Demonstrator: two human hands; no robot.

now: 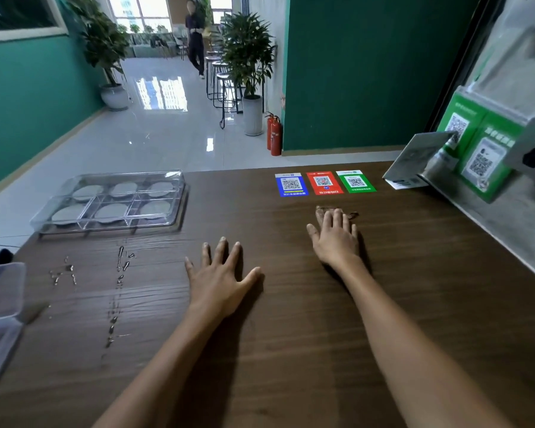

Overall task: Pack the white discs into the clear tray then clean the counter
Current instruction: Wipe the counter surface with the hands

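Right now I see the dark brown wood-grain counter (291, 319) filling most of my view, with streaks and beads of spilled water (118, 291) shining on its left part. At the far left corner sits the clear plastic six-compartment tray (179, 183), and each compartment holds one round white disc (112, 213), six in all, in two rows of three. A translucent plastic box (0, 319) stands at the near left edge, well apart from the tray.

My left hand (220, 279) lies flat on the counter near the middle, fingers straight and spread, holding nothing. My right hand (335, 239) lies farther out, to the right, palm down with fingers straight and together, pressing on a brown cloth (351, 214) whose edge shows just beyond the fingertips; I cannot tell how much cloth lies under the palm.

Beyond the cloth, three QR code cards lie side by side near the far edge: blue card (291, 184), red card (324, 182), green card (355, 181). Two red fire extinguishers (275, 135) stand on the floor past the counter.
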